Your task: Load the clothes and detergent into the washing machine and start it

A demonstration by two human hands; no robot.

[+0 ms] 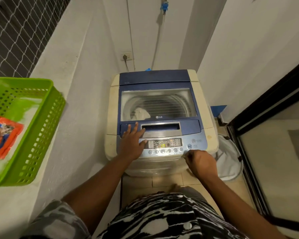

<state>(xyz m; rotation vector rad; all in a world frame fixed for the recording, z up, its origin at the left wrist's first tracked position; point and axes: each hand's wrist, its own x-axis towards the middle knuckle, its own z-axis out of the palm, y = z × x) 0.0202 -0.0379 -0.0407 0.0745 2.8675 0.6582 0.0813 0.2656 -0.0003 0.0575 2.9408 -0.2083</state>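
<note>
A top-loading washing machine (204,109) with a blue lid stands ahead of me, and the lid is down. Through the lid window (173,102) I see white clothes (141,113) in the drum. The control panel (169,145) shows a lit display. My left hand (132,143) lies flat, fingers apart, on the lid's front edge and the panel's left end. My right hand (201,163) is curled into a fist at the panel's front right corner, just below the start/pause button (189,146). An orange detergent packet (3,133) lies in a green basket (41,128) on the ledge to my left.
A white wall ledge (47,69) runs along the left with netting above it. A wall socket (126,56) with a plug sits behind the machine. A white laundry bag (229,159) stands to the right of the machine, beside a dark-framed glass door (266,118).
</note>
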